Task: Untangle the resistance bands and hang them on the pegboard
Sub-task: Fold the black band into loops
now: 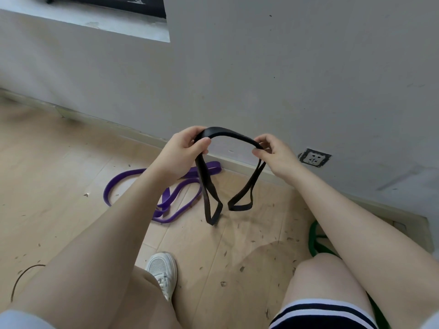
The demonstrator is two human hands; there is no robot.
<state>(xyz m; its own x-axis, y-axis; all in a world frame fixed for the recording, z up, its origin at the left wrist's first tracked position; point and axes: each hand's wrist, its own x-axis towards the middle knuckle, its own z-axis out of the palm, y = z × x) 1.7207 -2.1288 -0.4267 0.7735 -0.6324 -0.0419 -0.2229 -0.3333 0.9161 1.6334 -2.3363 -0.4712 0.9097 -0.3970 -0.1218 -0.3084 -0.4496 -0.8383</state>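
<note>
Between both hands' fingers (203, 141), black band (231, 134).

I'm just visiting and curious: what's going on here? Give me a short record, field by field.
Held: black band, gripped by left hand and right hand, its looped ends hanging between them
Floor: purple band lying in loose loops on the wooden floor
Partly hidden: green band behind the right forearm
Wall: socket low on the wall
Pegboard: not in view

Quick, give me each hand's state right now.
Left hand: gripping the black resistance band near its top.
Right hand: pinching the same band's other side.
</note>
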